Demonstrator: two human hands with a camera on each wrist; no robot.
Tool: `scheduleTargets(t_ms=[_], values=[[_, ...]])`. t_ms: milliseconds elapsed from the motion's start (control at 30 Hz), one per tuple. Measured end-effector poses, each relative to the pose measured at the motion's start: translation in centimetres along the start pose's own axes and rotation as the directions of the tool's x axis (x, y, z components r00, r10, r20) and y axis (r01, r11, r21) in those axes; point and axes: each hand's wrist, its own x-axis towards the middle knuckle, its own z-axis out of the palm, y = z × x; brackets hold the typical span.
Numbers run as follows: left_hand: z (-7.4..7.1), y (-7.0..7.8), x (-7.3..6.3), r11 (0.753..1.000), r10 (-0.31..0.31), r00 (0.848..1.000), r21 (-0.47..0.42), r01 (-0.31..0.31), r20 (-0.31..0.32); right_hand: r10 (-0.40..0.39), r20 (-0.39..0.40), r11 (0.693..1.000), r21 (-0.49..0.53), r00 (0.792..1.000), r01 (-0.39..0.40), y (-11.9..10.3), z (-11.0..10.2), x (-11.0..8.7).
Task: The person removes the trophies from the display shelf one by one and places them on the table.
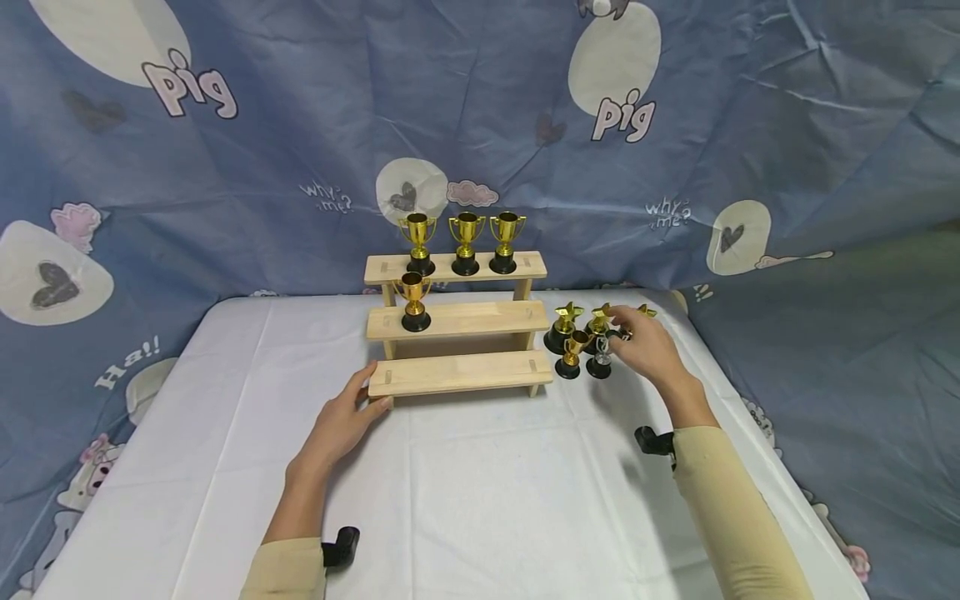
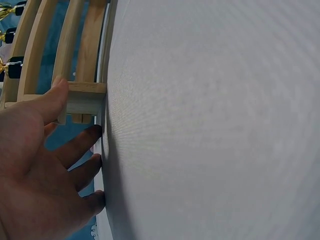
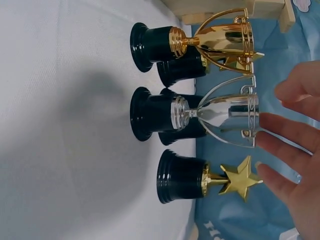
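A three-step wooden stand [image 1: 460, 373] stands on the table. My left hand [image 1: 341, 423] holds the left end of its lowest step, the thumb [image 2: 59, 90] on the step's edge and the other fingers spread down by the tabletop. My right hand [image 1: 647, 346] reaches over a group of small trophies at the right. Its fingertips are right at the rim of a silver cup trophy [image 3: 220, 117], thumb apart from them. Beside that stands a bronze-coloured cup trophy [image 3: 215, 41]. Behind are star trophies [image 3: 240, 179] with black bases, partly hidden by the hand in the head view.
Three gold cup trophies [image 1: 466, 242] line the top step. One bronze-coloured cup [image 1: 414, 300] sits at the left of the middle step. A white cloth covers the table [image 1: 480, 500]; a blue printed curtain [image 1: 480, 108] hangs behind and at the sides.
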Motion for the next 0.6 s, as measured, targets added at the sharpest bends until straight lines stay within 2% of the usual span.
scheduleTargets(t_ms=[233,400,600], values=[[0.2,0.1,0.1,1.000,-0.002,1.000,-0.009,0.003,0.005,-0.055,-0.081,0.998,0.037,0.995,0.058,-0.8,0.2,0.1],[0.2,0.1,0.2,1.000,-0.021,1.000,-0.016,0.021,0.009,-0.076,-0.083,0.990,0.109,0.994,0.084,-1.6,0.7,0.3],[0.0,0.1,0.0,1.000,-0.026,1.000,-0.007,0.026,0.014,-0.154,-0.083,0.972,0.164,0.985,0.166,-3.4,1.3,0.4]])
